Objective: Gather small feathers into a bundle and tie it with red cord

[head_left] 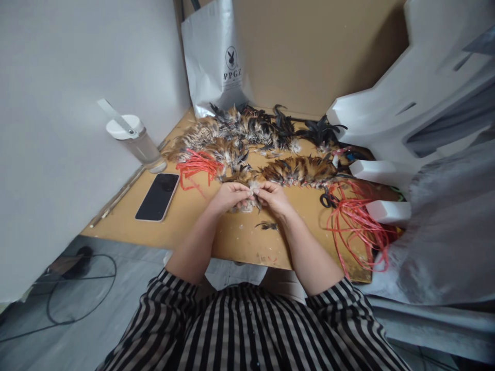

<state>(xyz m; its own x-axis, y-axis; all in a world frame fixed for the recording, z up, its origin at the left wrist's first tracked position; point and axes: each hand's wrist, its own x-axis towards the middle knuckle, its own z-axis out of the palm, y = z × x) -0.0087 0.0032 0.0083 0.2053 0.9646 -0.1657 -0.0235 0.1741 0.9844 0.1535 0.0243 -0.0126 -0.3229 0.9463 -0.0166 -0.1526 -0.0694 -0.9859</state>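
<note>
Both hands meet at the middle of the tan table [193, 221]. My left hand [233, 196] is closed in a pinch on a small tuft of feathers [254, 186], pale and fluffy at its base. From the other side my right hand [272, 197] pinches the same tuft, fingertips almost touching the left ones. Beyond the hands lies a long row of brown feathers [299, 170], with red string showing along its lower edge. A loose dark feather [267, 225] rests just below my right hand. Fingers partly hide the tuft.
More feather bunches [235, 129] lie along the back. Red string bundles [199, 164] sit left and red strands [359, 221] hang right, beside black scissors [328, 199]. A phone [158, 197], a lidded cup [137, 141], a silver bag [211, 62] and white foam [371, 77] surround the work.
</note>
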